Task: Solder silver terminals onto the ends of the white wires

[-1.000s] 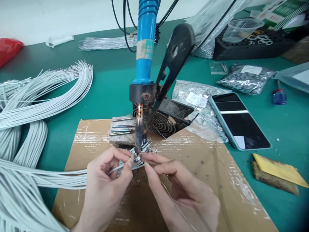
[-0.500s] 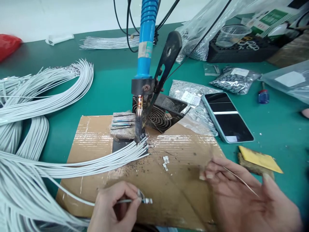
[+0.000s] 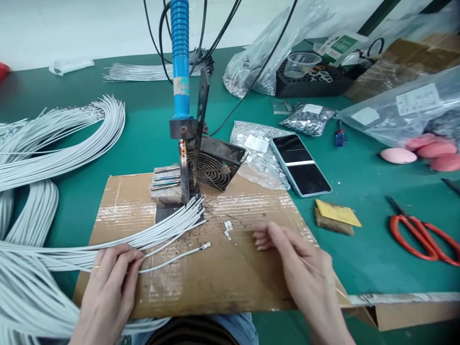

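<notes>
My left hand point(image 3: 111, 278) is closed, its fingertips pinching white wire at the lower edge of a bundle of white wires point(image 3: 168, 227). From under those fingers runs a single white wire point(image 3: 172, 261), its tip fitted with a small white terminal piece point(image 3: 206, 246). This wire lies on the cardboard point(image 3: 258, 278), just below the bundle's stripped ends. My right hand point(image 3: 302, 268) hovers over the cardboard's right side, fingers loosely curled, with a thin solder wire point(image 3: 339, 292) held in it and trailing back past the wrist. Several loose small white terminals point(image 3: 227, 230) lie between the hands.
A blue-handled soldering iron point(image 3: 180, 72) stands tip-down in a black holder above the bundle's ends. Behind it is a small fan point(image 3: 212, 167). To the right are a phone point(image 3: 302, 165), a yellow sponge point(image 3: 338, 214) and red-handled scissors point(image 3: 420, 235). Wire coils point(image 3: 111, 124) lie left.
My left hand has moved left and up to the bundle, and the wire with the terminal now lies beside it. My right hand has turned from palm-up to sideways. The view has shifted right.
</notes>
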`<move>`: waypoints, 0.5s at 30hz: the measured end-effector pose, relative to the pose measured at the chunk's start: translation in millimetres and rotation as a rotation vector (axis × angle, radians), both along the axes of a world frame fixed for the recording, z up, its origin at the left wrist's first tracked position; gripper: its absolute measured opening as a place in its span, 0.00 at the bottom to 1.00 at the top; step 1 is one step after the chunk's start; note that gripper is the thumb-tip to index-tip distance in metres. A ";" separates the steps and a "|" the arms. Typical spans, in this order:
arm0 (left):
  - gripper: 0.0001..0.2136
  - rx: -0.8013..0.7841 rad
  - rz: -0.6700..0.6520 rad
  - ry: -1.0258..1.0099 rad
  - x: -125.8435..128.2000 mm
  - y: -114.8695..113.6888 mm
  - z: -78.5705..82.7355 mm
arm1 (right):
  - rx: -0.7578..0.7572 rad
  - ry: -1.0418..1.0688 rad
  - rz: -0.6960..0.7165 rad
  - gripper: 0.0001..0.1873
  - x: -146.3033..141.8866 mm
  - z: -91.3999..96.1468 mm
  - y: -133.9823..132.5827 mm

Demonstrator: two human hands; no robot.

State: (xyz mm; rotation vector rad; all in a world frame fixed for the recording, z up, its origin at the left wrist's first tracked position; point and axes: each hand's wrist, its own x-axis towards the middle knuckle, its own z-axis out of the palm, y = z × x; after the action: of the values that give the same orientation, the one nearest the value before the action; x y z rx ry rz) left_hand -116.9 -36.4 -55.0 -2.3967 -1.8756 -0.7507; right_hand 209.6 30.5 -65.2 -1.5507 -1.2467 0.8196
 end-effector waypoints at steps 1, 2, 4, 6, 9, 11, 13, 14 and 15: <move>0.06 -0.047 -0.009 -0.027 -2.2 -1.0 1.6 | 0.005 -0.063 0.032 0.15 -1.2 -0.1 2.0; 0.05 -0.114 -0.011 -0.063 -4.1 -2.8 3.6 | 0.008 -0.100 0.062 0.12 -2.7 -0.4 4.8; 0.05 -0.257 -0.008 -0.162 -5.8 -6.6 9.1 | 0.015 -0.149 0.129 0.09 -6.8 -1.1 12.2; 0.05 -0.361 -0.026 -0.267 -1.9 -8.4 16.6 | 0.022 -0.193 0.209 0.08 -10.7 -1.6 19.4; 0.06 -0.465 -0.165 -0.363 19.1 -3.5 30.2 | 0.030 -0.238 0.277 0.05 -13.9 -1.5 24.6; 0.07 -0.530 -0.276 -0.424 40.6 4.4 38.0 | 0.033 -0.254 0.276 0.04 -14.3 -1.4 23.4; 0.08 -0.645 -0.283 -0.511 62.3 14.3 41.7 | 0.040 -0.255 0.254 0.05 -14.0 -1.7 19.6; 0.08 -0.733 -0.247 -0.546 71.5 19.2 41.7 | 0.044 -0.251 0.238 0.05 -14.0 -2.1 17.2; 0.10 -0.841 -0.199 -0.609 79.0 23.8 40.4 | 0.048 -0.244 0.219 0.05 -14.1 -2.7 14.3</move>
State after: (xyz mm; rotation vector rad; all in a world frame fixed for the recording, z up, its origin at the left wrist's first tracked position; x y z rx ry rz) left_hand -37.9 -12.6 -14.6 -3.1396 -2.6192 -0.9159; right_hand 195.5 44.8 -67.9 -1.5260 -1.6243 0.7470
